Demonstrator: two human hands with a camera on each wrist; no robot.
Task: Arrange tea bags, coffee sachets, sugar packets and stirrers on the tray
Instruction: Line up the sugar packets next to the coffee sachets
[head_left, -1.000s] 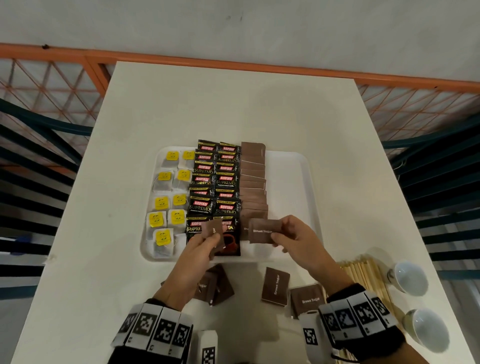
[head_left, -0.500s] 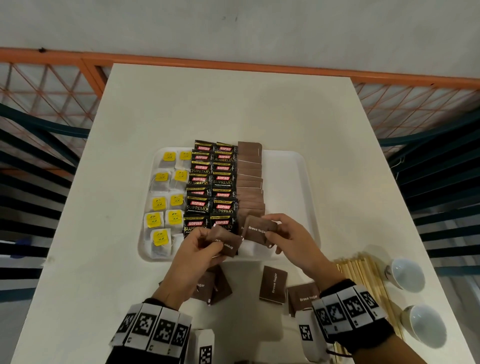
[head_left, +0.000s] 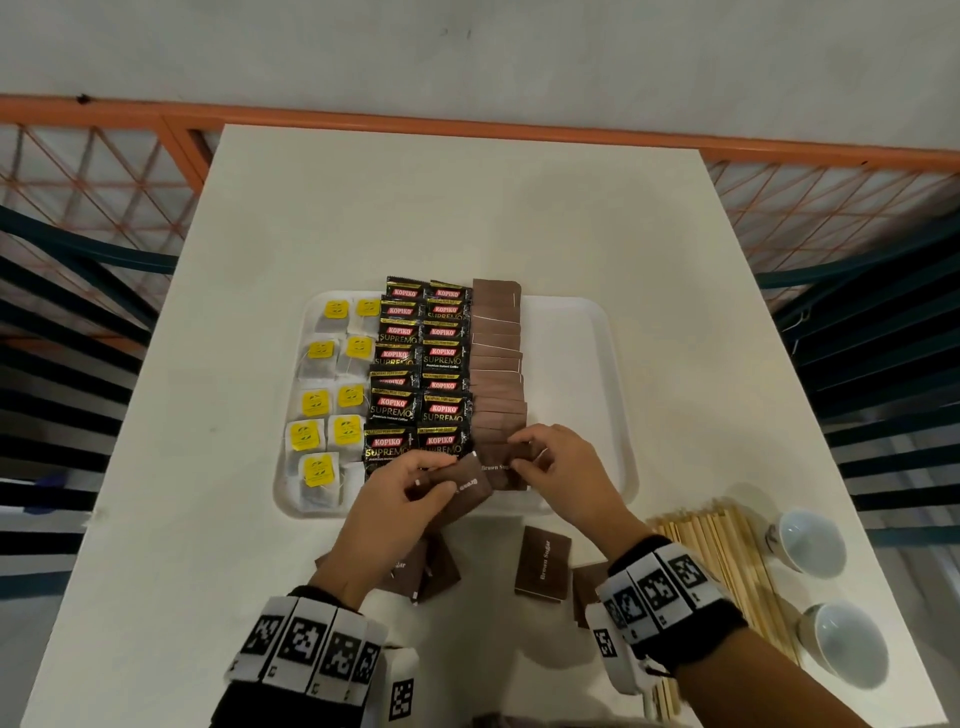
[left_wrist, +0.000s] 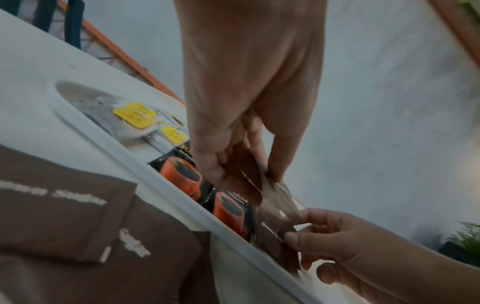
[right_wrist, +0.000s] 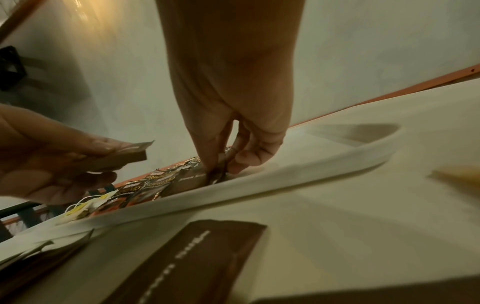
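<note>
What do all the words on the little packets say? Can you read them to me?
"KOPIKO" and "SUPREMO": on the black coffee sachets in the tray.
"Brown Sugar": on the loose brown sugar packet on the table.
Small print on the coffee sachets: too small to read.
Yellow tea bag tags: print too blurred to read.
</note>
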